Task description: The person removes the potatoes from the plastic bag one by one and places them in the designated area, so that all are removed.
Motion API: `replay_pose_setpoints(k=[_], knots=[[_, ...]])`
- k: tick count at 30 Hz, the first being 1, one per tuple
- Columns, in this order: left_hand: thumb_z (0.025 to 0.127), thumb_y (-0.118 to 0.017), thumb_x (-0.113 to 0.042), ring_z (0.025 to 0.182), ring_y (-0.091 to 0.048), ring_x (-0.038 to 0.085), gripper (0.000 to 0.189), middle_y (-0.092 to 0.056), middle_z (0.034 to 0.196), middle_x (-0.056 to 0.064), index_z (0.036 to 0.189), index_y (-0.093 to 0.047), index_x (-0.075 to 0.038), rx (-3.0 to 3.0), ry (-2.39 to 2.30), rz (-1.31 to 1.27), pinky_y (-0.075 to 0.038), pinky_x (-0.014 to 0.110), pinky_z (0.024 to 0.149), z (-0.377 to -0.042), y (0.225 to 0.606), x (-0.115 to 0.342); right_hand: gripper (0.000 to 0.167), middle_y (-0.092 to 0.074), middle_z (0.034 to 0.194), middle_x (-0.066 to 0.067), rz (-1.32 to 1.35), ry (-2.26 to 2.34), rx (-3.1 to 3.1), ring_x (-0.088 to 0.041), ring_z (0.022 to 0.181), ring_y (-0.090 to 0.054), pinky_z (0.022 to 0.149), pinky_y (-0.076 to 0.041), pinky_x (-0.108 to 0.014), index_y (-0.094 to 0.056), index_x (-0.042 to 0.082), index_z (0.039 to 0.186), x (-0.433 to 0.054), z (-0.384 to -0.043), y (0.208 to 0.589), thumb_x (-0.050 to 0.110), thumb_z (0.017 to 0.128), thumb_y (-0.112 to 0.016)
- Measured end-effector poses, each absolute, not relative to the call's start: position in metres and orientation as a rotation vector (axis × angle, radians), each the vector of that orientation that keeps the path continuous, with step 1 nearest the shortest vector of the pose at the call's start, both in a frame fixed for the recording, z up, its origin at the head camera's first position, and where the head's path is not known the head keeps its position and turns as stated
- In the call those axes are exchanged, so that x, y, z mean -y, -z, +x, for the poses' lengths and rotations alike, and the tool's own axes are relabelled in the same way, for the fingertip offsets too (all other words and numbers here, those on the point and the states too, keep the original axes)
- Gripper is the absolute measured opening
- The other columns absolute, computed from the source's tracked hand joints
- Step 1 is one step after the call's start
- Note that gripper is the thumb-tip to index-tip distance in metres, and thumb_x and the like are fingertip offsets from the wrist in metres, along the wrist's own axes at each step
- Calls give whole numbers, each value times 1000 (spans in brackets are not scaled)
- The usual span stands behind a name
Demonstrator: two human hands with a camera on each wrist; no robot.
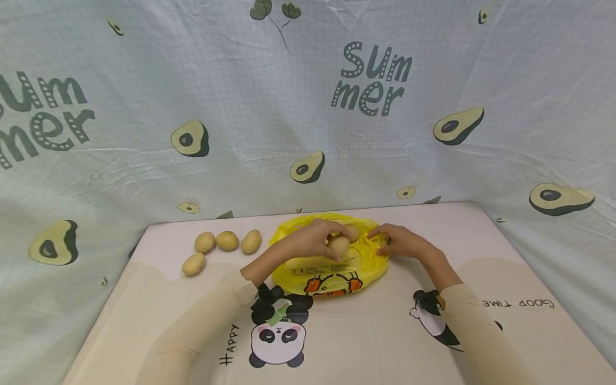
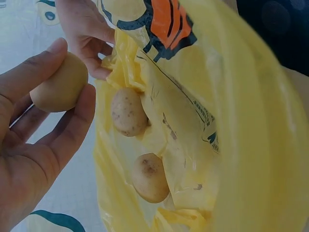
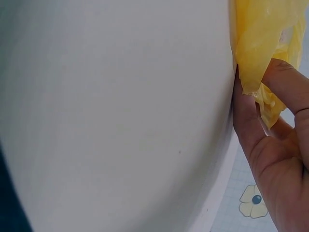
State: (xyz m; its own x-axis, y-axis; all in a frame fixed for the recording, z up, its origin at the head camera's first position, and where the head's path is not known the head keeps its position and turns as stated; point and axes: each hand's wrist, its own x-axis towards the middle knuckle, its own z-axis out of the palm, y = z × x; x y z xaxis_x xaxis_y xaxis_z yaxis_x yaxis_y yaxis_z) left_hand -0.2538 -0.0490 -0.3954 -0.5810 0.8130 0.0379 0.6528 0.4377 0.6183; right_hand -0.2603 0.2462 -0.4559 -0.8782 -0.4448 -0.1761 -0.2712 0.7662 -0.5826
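Note:
My left hand grips a potato between thumb and fingers, over the mouth of a yellow plastic bag. Inside the bag, the left wrist view shows two more potatoes, a spotted one and one with a dark patch. My right hand pinches the bag's gathered right edge; in the right wrist view its thumb and fingers lie around the crumpled yellow plastic. Folds hide part of the bag's inside.
Left of the bag on the table lie several potatoes: a back row with one potato in its middle, and another potato nearer the front. A patterned curtain hangs behind the table.

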Motion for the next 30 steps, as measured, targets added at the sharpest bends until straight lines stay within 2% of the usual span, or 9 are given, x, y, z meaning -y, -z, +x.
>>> replay_pose_setpoints(k=[6, 11, 23, 30], knots=[[80, -89, -16, 105, -59, 17, 50, -66, 132, 2, 126, -71, -17, -2452, -905, 1210, -53, 29, 89, -249, 391, 53, 41, -53, 143, -22, -537, 816, -2658, -44, 136, -44, 114, -33, -61, -64, 8, 132, -247, -259, 455, 13, 93, -74], [81, -87, -17, 106, -59, 17, 53, -64, 136, 5, 131, -69, -14, -2465, -936, 1157, -52, 30, 91, -247, 389, 59, 40, -52, 144, -23, -538, 819, -2659, -45, 138, -42, 115, -31, -62, -64, 8, 133, -246, -259, 456, 14, 94, -73], [82, -87, -15, 109, -61, 18, 51, -67, 130, 3, 130, -68, -11, -2462, -1017, 1247, -53, 29, 93, -247, 391, 75, 41, -51, 146, -23, -519, 825, -2657, -46, 141, -38, 116, -28, -62, -64, 9, 133, -246, -258, 457, 12, 94, -73], [83, -86, -18, 109, -61, 17, 48, -68, 130, 0, 128, -70, -16, -2472, -1065, 1201, -54, 29, 92, -245, 390, 81, 41, -51, 146, -22, -506, 834, -2658, -45, 140, -40, 116, -29, -62, -64, 10, 133, -246, -257, 457, 13, 94, -73]])
